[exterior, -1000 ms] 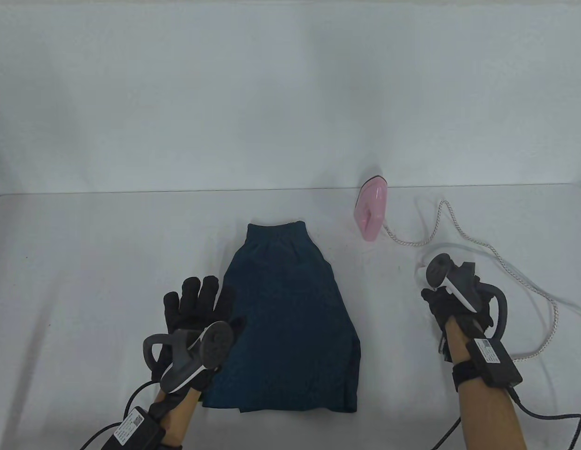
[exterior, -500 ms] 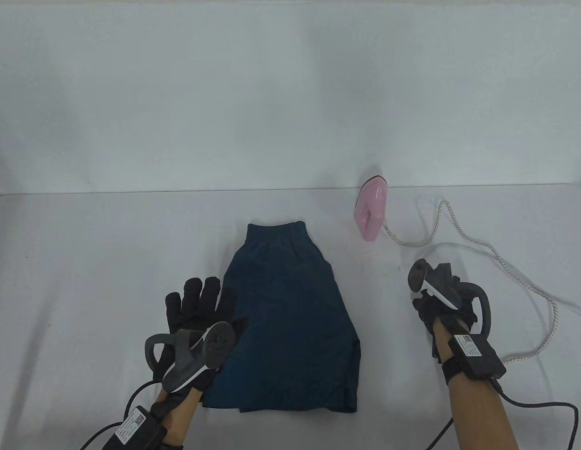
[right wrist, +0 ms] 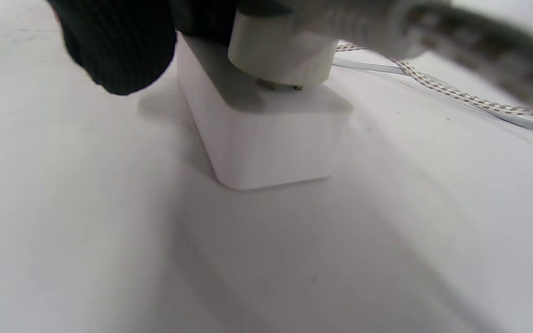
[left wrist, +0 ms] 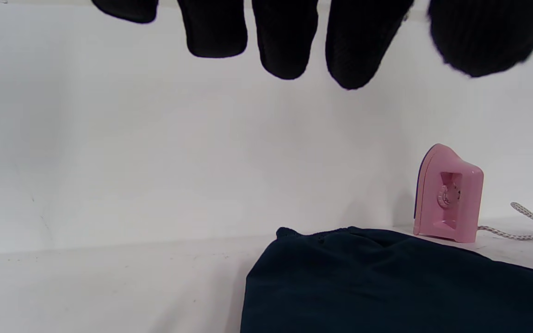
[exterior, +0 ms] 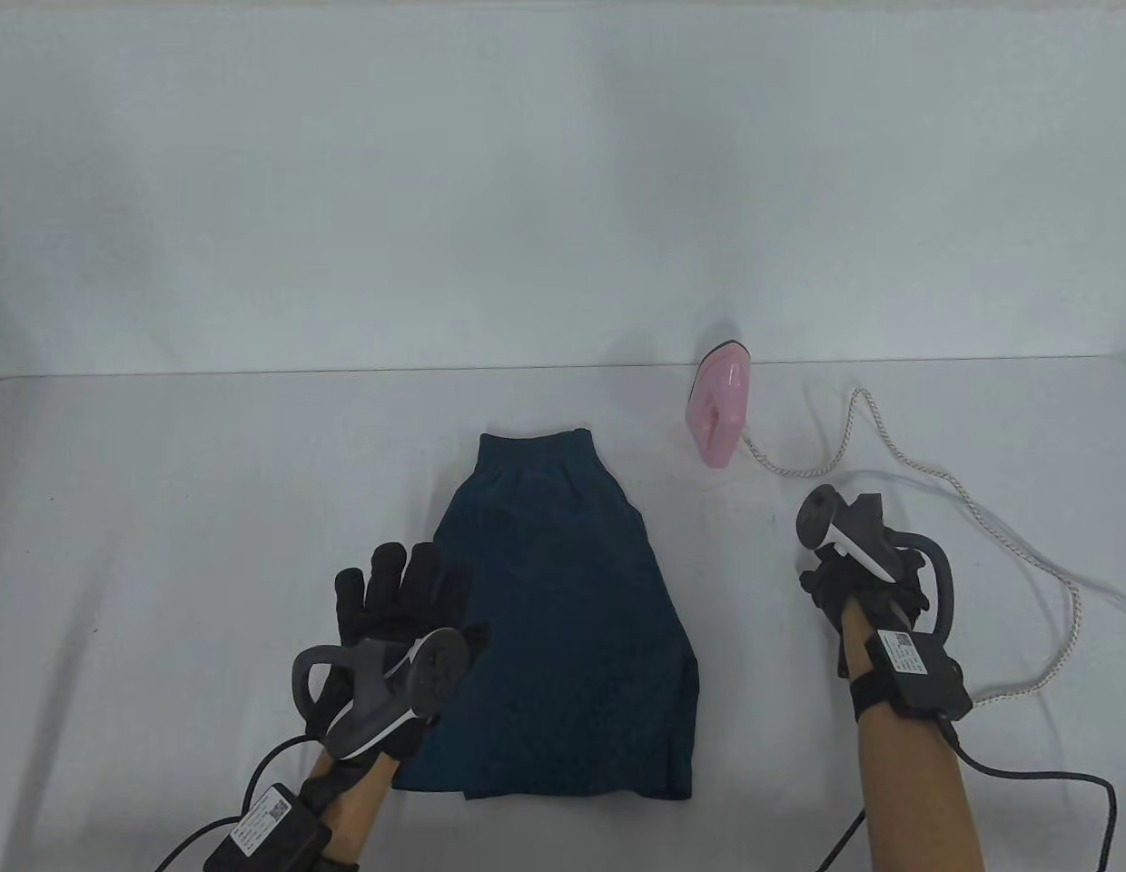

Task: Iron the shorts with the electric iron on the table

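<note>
Dark teal shorts [exterior: 563,618] lie flat on the white table [exterior: 163,509], waistband away from me; they also show in the left wrist view [left wrist: 387,282]. The pink iron [exterior: 719,409] stands upright on its heel behind and right of them, also in the left wrist view [left wrist: 449,194]. My left hand [exterior: 404,590] is open with its fingers [left wrist: 285,41] spread over the shorts' left edge. My right hand [exterior: 854,590] grips the iron's white plug [right wrist: 278,55], which sits on top of a white socket block [right wrist: 266,134] with its prongs just showing.
The iron's braided cord [exterior: 972,509] loops across the table's right side to the plug, beside a thin white cable [exterior: 1026,545]. A white wall rises behind the table's back edge. Black glove cables trail from both wrists at the front edge.
My right hand has shifted left and slightly away from me with the plug. My left hand has slid a little to the right onto the shorts' edge. The iron and shorts have not moved.
</note>
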A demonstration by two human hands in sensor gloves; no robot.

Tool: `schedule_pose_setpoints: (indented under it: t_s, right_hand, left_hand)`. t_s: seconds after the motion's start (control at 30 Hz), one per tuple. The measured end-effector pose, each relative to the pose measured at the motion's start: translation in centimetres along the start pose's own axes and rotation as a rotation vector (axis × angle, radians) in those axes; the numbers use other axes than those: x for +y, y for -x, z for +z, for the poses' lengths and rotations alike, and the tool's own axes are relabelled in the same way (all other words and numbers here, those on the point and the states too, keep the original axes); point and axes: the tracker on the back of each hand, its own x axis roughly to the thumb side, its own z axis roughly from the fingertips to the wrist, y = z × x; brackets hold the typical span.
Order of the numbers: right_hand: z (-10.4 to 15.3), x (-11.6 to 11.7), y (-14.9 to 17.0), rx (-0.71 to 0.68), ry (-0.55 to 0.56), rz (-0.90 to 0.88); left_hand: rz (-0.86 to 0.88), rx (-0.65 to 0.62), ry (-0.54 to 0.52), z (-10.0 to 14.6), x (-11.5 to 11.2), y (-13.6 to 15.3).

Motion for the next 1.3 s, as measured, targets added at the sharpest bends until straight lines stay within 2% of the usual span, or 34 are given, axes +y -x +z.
schedule_pose_setpoints:
  t_s: [0.27,0.57,0.77,0.87,1.07,1.3]
  right_hand:
    - [0.0,0.0,-0.2,-0.004,0.014,0.011]
    - [-0.1,0.0,0.1,-0.016,-0.035,-0.007]
    - [-0.2,-0.3,0.6,-0.03,-0.071,-0.071]
    - [0.3,-0.9,1.0,-0.042,-0.027,-0.136]
    - [3.8,-3.5,-0.5,-0.126,0.129,-0.166]
    - [9.2,-6.0,-3.9,-0.283,0.223,-0.176]
  left_hand:
    - [-0.015,-0.022,0.015,-0.2,-0.5,-0.5]
    - [-0.023,-0.038,0.011,-0.2,-0.6,-0.8]
    - [-0.019,-0.039,-0.004,-0.1,-0.5,-0.7]
    - [-0.013,-0.037,-0.012,-0.1,-0.3,-0.7]
    - [-0.011,-0.035,-0.022,-0.1,-0.3,-0.6]
    - [-0.007,-0.037,-0.032,0.0,-0.2,-0.9]
